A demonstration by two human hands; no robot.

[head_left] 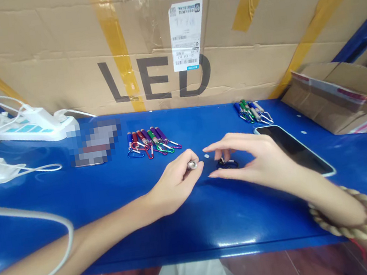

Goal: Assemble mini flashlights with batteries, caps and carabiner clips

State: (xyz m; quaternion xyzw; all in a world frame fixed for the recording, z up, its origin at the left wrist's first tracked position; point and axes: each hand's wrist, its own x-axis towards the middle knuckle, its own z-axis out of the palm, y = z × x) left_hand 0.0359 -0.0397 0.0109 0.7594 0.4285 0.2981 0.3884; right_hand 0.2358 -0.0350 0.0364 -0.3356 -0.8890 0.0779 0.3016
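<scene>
My left hand (178, 182) is closed around a small silver keychain flashlight (192, 165), and only its end shows between finger and thumb. To its right, my right hand (258, 156) has thumb and index finger spread apart. Between those fingers shows a small dark clip or loop (230, 164); I cannot tell whether the curled fingers behind touch it. Beyond my left hand, several coloured keychain flashlights (149, 138) with carabiner clips lie in a row. A second bunch of keychain flashlights (252, 111) lies farther back on the right.
A phone (292, 149) lies on the blue table (184, 234) beside my right hand. An open cardboard box (340, 100) stands at the right. At left are a power strip (37, 127), white cables and a blurred-out flat object (95, 144). A large carton (63, 49) closes off the back.
</scene>
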